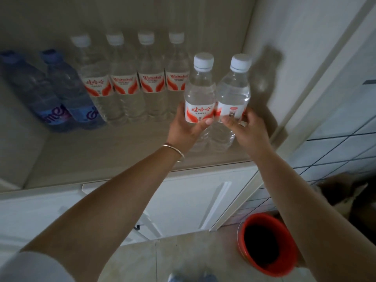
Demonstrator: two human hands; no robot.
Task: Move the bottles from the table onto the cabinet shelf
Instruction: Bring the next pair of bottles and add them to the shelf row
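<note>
Head view, and both hands are up at the cabinet shelf [122, 157]. Left hand [184, 127] is wrapped around the label of one clear bottle [200, 92], thumb across the front; right hand [244, 129] pinches the lower part of a second clear bottle [234, 92] with curled fingers. The two bottles touch side by side, upright, bases low over the shelf near its right end; whether they are set down yet I cannot tell.

Risk now, as I judge it: these two are pressed together, so letting go of one unevenly could tip it into the other, or knock the nearest of the four bottles in the row [130, 78] just behind and left. The shelf's front edge is close too.

Writing: red-and-white labels read "Wahaha", with red Chinese characters on the left-hand bottle. Two blue bottles [61, 92] at far left carry purple labels, lettering blurred. Below, a red bucket [266, 245] sits on the floor.
</note>
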